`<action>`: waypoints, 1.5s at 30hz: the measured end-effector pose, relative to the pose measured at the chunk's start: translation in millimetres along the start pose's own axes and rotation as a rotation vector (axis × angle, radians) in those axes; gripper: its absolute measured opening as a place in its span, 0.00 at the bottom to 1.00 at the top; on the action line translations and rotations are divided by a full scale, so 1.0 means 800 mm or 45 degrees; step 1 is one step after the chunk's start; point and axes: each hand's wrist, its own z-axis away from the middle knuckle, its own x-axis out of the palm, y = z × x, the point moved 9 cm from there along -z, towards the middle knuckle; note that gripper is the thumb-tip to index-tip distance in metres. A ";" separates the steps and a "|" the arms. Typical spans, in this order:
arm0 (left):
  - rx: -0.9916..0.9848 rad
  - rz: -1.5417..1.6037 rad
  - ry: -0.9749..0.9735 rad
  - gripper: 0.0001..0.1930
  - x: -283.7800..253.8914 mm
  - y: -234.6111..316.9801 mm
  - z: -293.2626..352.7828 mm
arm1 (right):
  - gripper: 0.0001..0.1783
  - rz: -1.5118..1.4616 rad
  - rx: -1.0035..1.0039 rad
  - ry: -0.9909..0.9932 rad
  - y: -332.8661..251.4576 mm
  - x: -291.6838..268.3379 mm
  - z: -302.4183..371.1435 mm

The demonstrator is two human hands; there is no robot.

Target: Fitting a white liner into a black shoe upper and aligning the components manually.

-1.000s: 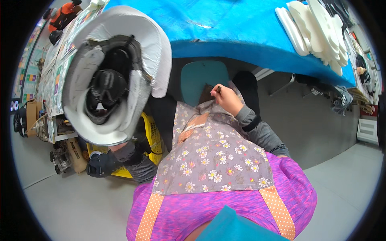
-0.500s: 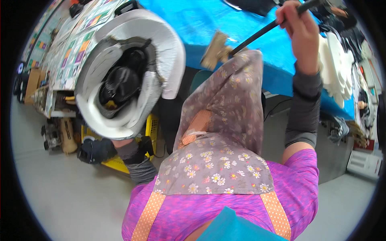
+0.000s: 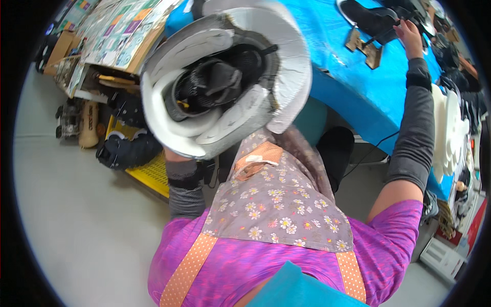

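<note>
Chiefly, the risk noted concerns the large hollow white-and-grey padded shell with black inner lining, which stands tilted over the left side of the lap. Only the left hand, at its lower edge, appears to bear it; should that support slacken, or the bulk prove lopsided, the shell could roll or drop onto the grey floral apron or the perforated yellow plastic crate. A lesser hazard is the brown wooden block with thin dark handle, over the bright blue sheeted table and close by a black shoe: a loose hold or careless sweep might knock the two together. Hands: the left is mostly hidden beneath the shell, touching its underside; the spread of its fingers could not be determined. The right hand, arm stretched across the table, has its fingers partly curled at the handle's far end; whether they grip it or merely touch it is too small to establish.
</note>
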 end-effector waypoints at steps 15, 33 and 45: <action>-0.265 -0.231 0.247 0.32 0.003 -0.052 0.012 | 0.11 0.598 -1.190 -0.466 -0.207 0.342 0.473; -0.410 -0.390 0.485 0.25 -0.065 -0.069 0.053 | 0.10 0.426 -0.909 -0.156 -0.149 0.301 0.466; -0.410 -0.318 0.600 0.22 -0.100 -0.068 0.052 | 0.12 0.526 -0.789 -1.013 -0.124 0.404 0.523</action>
